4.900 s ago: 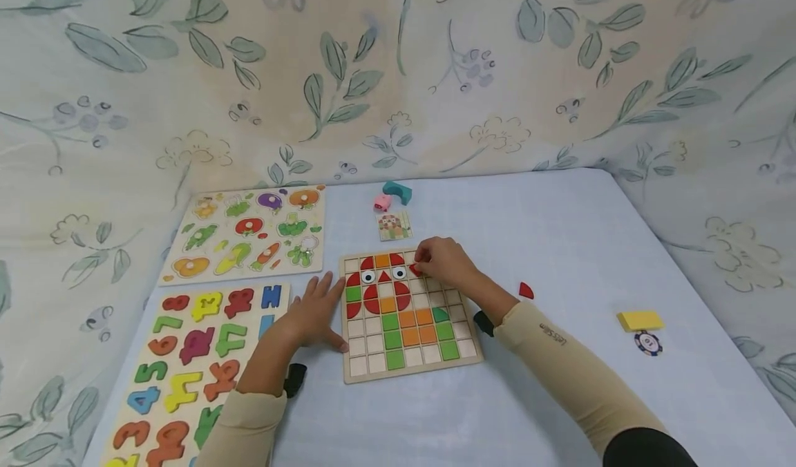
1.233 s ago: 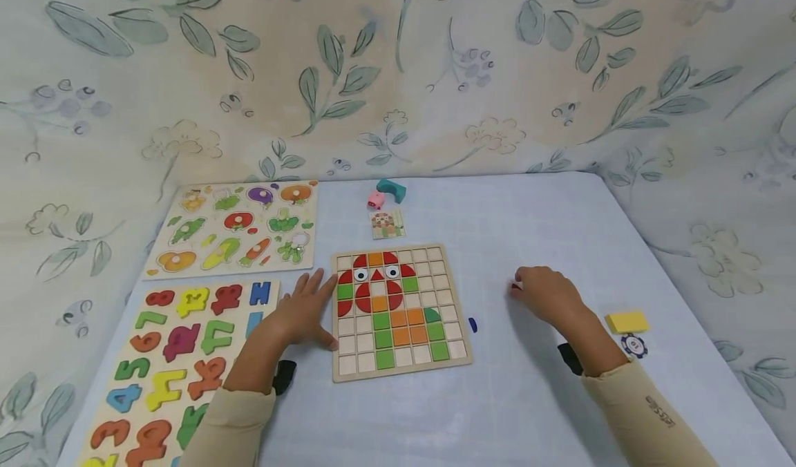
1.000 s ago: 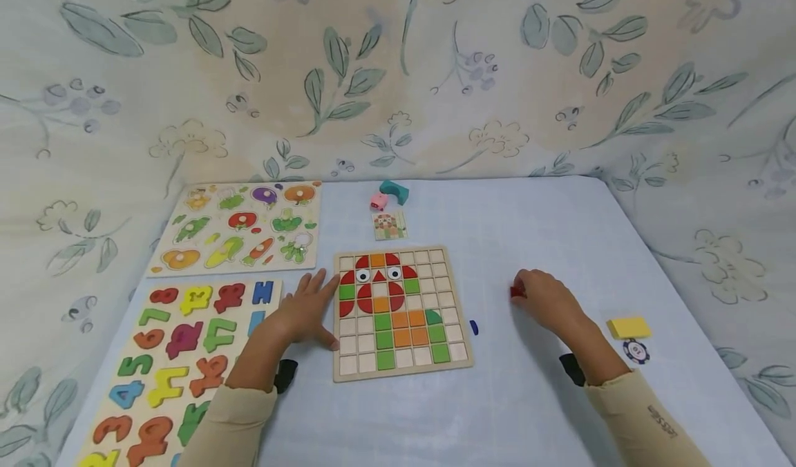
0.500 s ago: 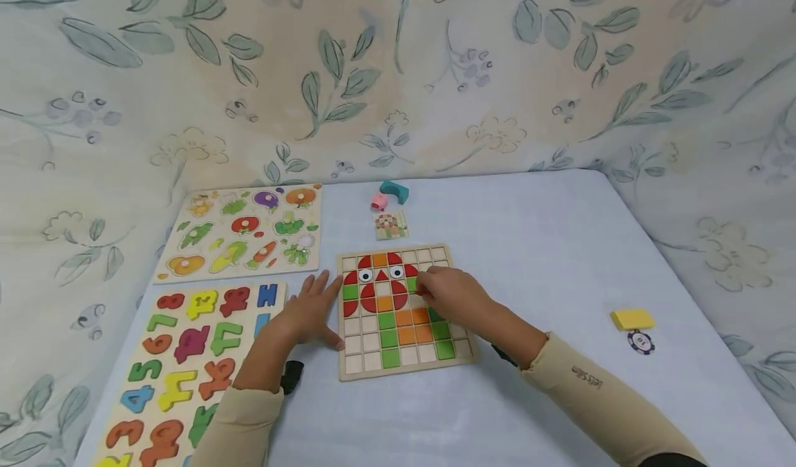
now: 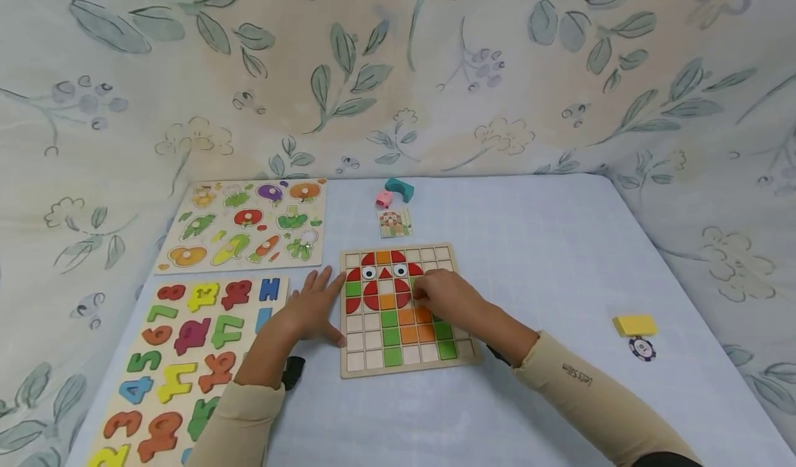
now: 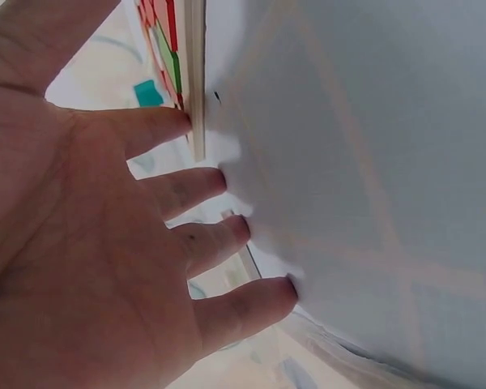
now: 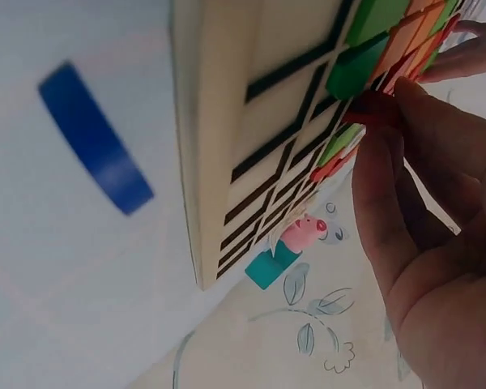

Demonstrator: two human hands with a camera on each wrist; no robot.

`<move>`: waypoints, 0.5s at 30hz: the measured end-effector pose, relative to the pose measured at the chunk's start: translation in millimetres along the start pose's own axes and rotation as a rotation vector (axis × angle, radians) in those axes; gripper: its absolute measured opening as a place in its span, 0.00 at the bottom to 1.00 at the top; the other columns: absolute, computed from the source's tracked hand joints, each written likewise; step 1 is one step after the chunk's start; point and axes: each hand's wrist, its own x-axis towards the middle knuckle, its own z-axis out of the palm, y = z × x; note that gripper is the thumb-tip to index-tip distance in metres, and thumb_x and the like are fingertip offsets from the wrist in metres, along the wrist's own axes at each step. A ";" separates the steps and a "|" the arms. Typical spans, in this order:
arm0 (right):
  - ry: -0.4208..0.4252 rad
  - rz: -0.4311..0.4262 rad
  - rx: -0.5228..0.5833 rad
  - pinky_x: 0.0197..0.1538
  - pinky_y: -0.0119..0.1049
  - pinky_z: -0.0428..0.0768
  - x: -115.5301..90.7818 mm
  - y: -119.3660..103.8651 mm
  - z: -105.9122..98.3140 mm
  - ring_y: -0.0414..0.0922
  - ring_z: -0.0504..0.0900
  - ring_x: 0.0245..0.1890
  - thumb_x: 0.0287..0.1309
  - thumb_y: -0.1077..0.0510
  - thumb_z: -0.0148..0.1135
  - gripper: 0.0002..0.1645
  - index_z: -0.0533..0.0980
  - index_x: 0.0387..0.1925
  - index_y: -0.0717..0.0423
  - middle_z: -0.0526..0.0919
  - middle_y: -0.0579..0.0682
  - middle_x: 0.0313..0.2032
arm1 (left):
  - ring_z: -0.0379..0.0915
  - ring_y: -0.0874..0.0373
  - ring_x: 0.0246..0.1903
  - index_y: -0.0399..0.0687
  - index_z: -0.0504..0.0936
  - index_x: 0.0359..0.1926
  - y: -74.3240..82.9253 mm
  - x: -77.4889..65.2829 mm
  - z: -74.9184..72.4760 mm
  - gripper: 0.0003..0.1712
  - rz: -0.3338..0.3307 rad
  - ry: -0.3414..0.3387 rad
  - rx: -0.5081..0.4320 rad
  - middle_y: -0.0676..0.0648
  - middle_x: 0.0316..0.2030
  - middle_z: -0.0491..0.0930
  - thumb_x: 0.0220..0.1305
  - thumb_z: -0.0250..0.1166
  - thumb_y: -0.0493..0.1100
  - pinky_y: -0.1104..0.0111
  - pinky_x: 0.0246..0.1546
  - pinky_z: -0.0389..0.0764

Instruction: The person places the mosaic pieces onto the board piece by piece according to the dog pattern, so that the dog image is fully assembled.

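A wooden grid board (image 5: 363, 362) lies mid-table with red, orange and green tiles in its cells and two eye pieces. My left hand (image 5: 311, 308) is spread along its left edge, fingers straight; the left wrist view shows the index fingertip (image 6: 174, 121) against the board's side. Over the board's right half, my right hand (image 5: 450, 298) pinches a red quarter-circle tile (image 7: 374, 109) between thumb and index finger, close beside the placed tiles. A dark green quarter-circle tile (image 7: 356, 69) sits near it. My right hand covers several cells in the head view.
Left of the board lie a number puzzle (image 5: 186, 332) and a vegetable puzzle (image 5: 242, 225). Behind it are a pattern card (image 5: 394, 223), a pink pig figure (image 5: 384, 198) and a teal block (image 5: 400, 190). A yellow block (image 5: 634, 326), a chip (image 5: 642, 349) and a blue piece (image 7: 95, 138) lie rightward.
My right hand sets one red tile beside the right eye, moves right, picks the loose red tile off the table and brings it back left over the board. The left hand stays put.
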 end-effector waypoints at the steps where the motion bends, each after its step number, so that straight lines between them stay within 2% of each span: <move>1: -0.004 0.004 0.015 0.36 0.26 0.76 -0.4 0.5 0.0 0.36 0.72 0.29 0.52 0.57 0.64 0.03 0.82 0.31 0.50 0.80 0.40 0.28 | 0.28 0.40 0.68 0.55 0.46 0.70 0.3 -0.1 -0.4 0.67 -0.001 -0.005 -0.001 0.42 0.70 0.38 0.30 0.77 0.54 0.38 0.59 0.45; 8: 0.016 0.010 0.015 0.38 0.28 0.78 0.2 4.2 0.9 0.37 0.74 0.30 0.55 0.60 0.61 0.05 0.82 0.32 0.52 0.80 0.43 0.29 | 0.28 0.39 0.68 0.53 0.47 0.70 2.9 -1.2 -4.3 0.67 0.002 -0.005 0.002 0.41 0.70 0.39 0.31 0.77 0.53 0.38 0.59 0.45; 15: -0.016 0.016 0.026 0.37 0.26 0.77 2.5 4.9 2.4 0.36 0.73 0.30 0.52 0.57 0.64 0.05 0.83 0.32 0.51 0.80 0.41 0.29 | 0.28 0.39 0.68 0.53 0.47 0.70 3.7 -2.1 -4.3 0.66 -0.006 -0.014 -0.003 0.41 0.70 0.38 0.31 0.77 0.53 0.38 0.60 0.45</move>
